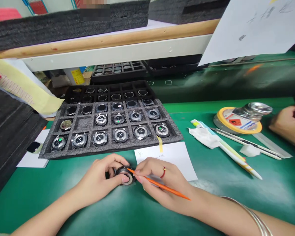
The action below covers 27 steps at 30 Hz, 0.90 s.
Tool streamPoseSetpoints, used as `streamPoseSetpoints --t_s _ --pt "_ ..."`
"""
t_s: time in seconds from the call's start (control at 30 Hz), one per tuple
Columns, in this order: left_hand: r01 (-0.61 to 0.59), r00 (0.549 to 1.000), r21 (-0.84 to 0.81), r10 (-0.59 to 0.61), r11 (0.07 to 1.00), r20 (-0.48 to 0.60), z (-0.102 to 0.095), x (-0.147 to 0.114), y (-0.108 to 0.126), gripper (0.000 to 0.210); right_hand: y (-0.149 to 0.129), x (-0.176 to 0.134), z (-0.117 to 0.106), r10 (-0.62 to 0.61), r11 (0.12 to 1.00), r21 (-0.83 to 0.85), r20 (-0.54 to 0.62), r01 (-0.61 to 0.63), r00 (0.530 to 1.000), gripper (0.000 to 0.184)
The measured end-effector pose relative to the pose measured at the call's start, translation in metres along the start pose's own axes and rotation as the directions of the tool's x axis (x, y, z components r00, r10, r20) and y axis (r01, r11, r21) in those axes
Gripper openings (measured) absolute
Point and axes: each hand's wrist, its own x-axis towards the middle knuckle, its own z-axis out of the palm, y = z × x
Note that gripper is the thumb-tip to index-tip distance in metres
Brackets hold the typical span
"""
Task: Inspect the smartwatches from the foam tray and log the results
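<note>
My left hand point(107, 175) grips a round black watch case point(125, 173) low over the green table, fingers and thumb closed around its edge. A pale ring shows on its upper face, partly covered by the thumb. In my right hand point(162, 183) is a thin orange pointed stick point(168, 188), pinched like a pen. Its tip touches or nearly touches the watch case's upper rim. Just beyond both hands lies a grey foam tray point(85, 124) with several watch cases in its compartments, many with sensor backs up.
White paper point(184, 164) lies under the tray's front edge. To the right are a metal-topped dispenser point(238, 119), tweezers point(250, 144), a white pen-like tool point(241, 160) and a crumpled wipe point(206, 137). Another person's hand point(288, 126) is at the far right. A shelf point(118, 49) spans above.
</note>
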Motion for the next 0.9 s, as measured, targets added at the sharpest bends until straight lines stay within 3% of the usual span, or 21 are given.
streamPoseSetpoints --t_s 0.07,0.3,0.9 --pt "0.039 0.999 -0.017 -0.039 0.999 0.023 0.000 0.002 -0.002 0.031 0.001 -0.003 -0.001 0.038 0.999 -0.012 0.008 -0.038 0.999 0.009" --pt "0.013 0.999 0.008 -0.013 1.000 0.046 0.000 0.002 -0.005 0.024 0.005 -0.008 0.002 0.089 0.995 -0.045 0.006 -0.088 0.996 0.010" --pt "0.009 0.998 0.036 -0.011 0.999 0.055 0.003 -0.002 -0.002 0.018 0.004 -0.014 0.007 0.078 0.997 -0.006 0.007 -0.078 0.997 0.011"
